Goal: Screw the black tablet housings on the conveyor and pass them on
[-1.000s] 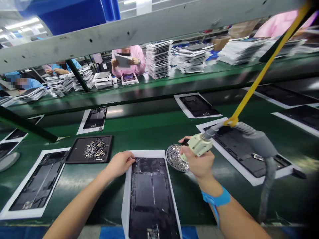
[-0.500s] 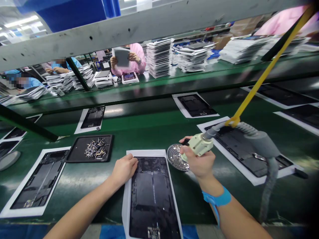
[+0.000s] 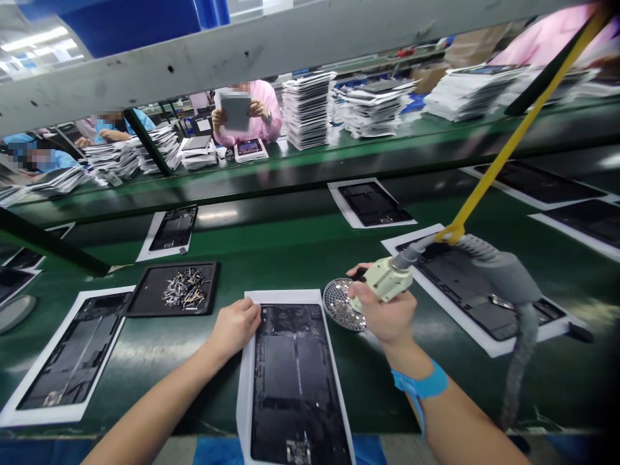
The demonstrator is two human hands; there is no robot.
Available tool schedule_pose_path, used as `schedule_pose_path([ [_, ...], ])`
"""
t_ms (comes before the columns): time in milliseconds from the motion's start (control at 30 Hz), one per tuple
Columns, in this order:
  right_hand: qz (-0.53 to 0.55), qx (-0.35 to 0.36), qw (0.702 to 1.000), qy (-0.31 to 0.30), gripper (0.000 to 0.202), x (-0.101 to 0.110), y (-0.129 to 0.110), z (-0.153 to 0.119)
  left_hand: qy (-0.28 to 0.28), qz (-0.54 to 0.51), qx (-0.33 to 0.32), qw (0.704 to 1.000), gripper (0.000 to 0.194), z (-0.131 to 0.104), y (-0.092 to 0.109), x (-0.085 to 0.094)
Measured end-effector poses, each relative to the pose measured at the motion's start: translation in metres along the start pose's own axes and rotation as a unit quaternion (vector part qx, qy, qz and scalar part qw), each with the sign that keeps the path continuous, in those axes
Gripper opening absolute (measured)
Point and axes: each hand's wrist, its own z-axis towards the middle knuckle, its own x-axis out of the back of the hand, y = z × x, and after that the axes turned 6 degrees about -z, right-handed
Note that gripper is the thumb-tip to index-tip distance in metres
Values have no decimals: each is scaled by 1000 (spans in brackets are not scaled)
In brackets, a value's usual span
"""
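A black tablet housing (image 3: 295,381) lies on a white sheet (image 3: 246,400) at the bench's front edge. My left hand (image 3: 236,326) is closed at its upper left corner; what the fingers pinch, if anything, is hidden. My right hand (image 3: 390,310), with a blue wrist strap (image 3: 423,381), grips a pale green power tool (image 3: 387,279) that hangs from a yellow strap (image 3: 523,129). The tool's front end is over a round perforated metal dish (image 3: 341,303), right of the housing.
A black tray (image 3: 145,290) of small parts stands left. Other housings on sheets lie at left (image 3: 72,355), right (image 3: 465,290) and farther back (image 3: 372,203). A grey hose (image 3: 520,361) hangs at right. Behind, a person in pink (image 3: 266,116) holds a grey panel.
My left hand has moved slightly left at the housing's corner. The housings farther back have shifted slightly left. My right hand keeps its grip on the tool.
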Motion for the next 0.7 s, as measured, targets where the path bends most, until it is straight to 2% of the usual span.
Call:
schedule_pose_path([
  [233, -6, 1, 1000, 0, 20, -1, -4, 1, -30, 51, -3, 998, 27, 3, 5, 4],
  [400, 3, 1, 1000, 3, 22, -1, -5, 1, -54, 70, 1, 996, 24, -5, 19, 5],
  [567, -5, -5, 1000, 0, 19, 0, -3, 1, -37, 84, 8, 996, 41, -21, 35, 2],
  [633, 5, -6, 1000, 6, 18, -1, -3, 3, -37, 69, 5, 997, 41, -20, 33, 2],
  [700, 20, -8, 1000, 15, 17, -3, -2, 5, -41, 33, 10, 999, 32, -10, 25, 4],
])
